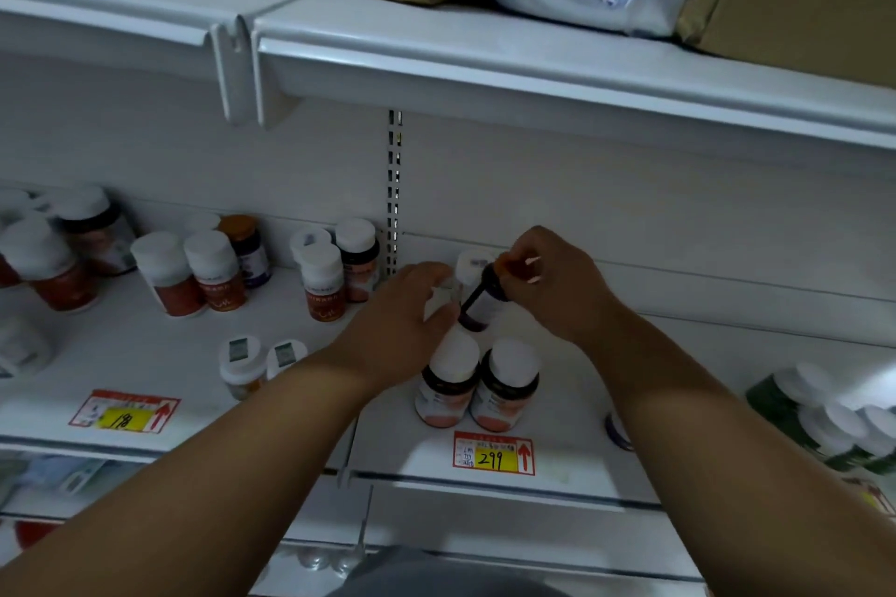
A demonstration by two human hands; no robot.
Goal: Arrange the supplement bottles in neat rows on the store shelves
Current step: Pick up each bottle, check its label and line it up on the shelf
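White shelf [630, 402], middle level. My right hand [557, 286] pinches orange-capped dark bottle [487, 293] by cap, tilted, above two white-capped bottles [477, 378] at shelf front. My left hand [402, 325] grips white-capped bottle [468, 269] just beside it.

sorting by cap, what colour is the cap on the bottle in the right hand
Orange, on a dark bottle; head view.
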